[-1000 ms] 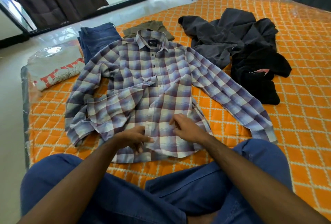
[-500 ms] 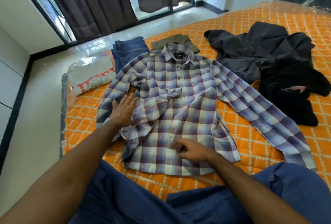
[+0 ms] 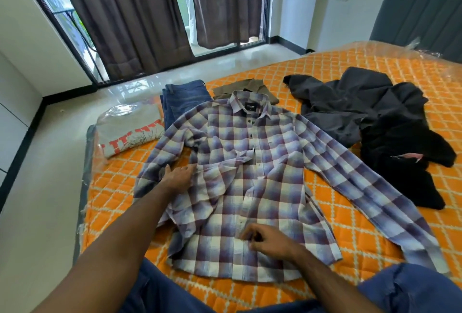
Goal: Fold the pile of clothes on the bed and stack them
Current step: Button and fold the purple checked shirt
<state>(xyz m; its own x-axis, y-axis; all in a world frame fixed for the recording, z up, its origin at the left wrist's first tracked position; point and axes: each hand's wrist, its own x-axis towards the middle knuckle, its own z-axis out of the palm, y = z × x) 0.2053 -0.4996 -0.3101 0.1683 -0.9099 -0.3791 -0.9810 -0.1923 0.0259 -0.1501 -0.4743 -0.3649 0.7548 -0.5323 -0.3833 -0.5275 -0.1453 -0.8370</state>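
**One plaid shirt spread flat, two hands on it**

The right hand (image 3: 268,239) rests near the hem of the plaid shirt (image 3: 250,175), fingers curled at the placket; whether it pinches cloth I cannot tell. The left hand (image 3: 178,177) lies flat, fingers straight, on the folded-in sleeve. The shirt lies face up on the orange bed (image 3: 350,237), collar pointing away, long axis collar to hem. Beyond it: one folded jeans (image 3: 185,102), one olive garment (image 3: 240,89), one grey printed shirt (image 3: 130,127), two dark unfolded garments (image 3: 362,112).
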